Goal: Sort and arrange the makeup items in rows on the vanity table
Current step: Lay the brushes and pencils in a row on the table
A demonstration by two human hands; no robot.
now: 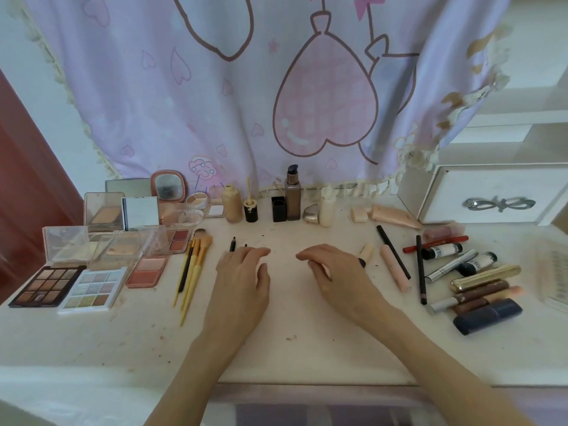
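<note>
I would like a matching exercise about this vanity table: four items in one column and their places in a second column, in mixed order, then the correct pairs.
Items:
1. yellow-handled brushes
2. pump bottle
3. dark blue tube
4. brown eyeshadow palette

Places:
A. far left, near the front edge of the table
B. back row, upright in front of the curtain
C. just left of the left hand
D. nearest end of the pile on the right

Pairs: 1-C, 2-B, 3-D, 4-A
</note>
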